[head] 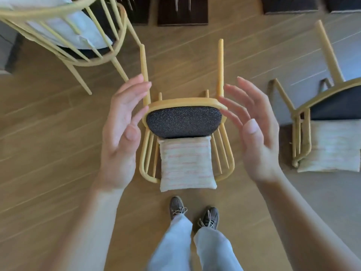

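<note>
A yellow wooden chair (220, 75) lies tipped on its back on the wooden floor in front of my feet, legs pointing away from me. Its dark speckled seat (183, 122) faces up toward me, and a pale striped cushion (186, 165) rests against the spindle backrest. My left hand (122, 133) hovers at the chair's left side, palm inward, fingers straight and spread. My right hand (252, 130) hovers at the right side in the same way. Neither hand holds anything; whether fingertips touch the frame is unclear.
Another yellow chair (82, 45) with a light cushion lies at the upper left. A third yellow chair (304, 106) with a striped cushion (332, 147) lies at the right. Dark furniture bases (182, 14) line the far edge. My shoes (195, 212) stand just behind the chair.
</note>
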